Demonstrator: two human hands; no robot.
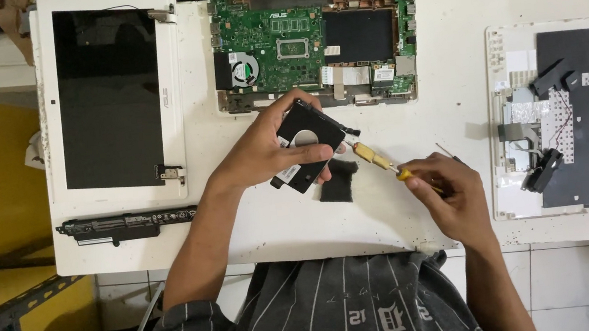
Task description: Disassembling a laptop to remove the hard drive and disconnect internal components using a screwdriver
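My left hand (267,150) grips a black hard drive (307,145) with a silver disc on its label, held tilted above the white table (445,59). In my right hand (449,196) is a yellow-handled screwdriver (375,158) whose tip points at the drive's right edge. Just below the drive, a small black pad (338,181) lies on the table. The opened laptop base with its green motherboard (280,41) sits just beyond the drive.
A white laptop screen panel (109,98) lies at the left, with a long black battery (127,223) below it. At the right lies a white laptop cover (555,117) holding black parts and a cable. The table's near edge runs by my torso.
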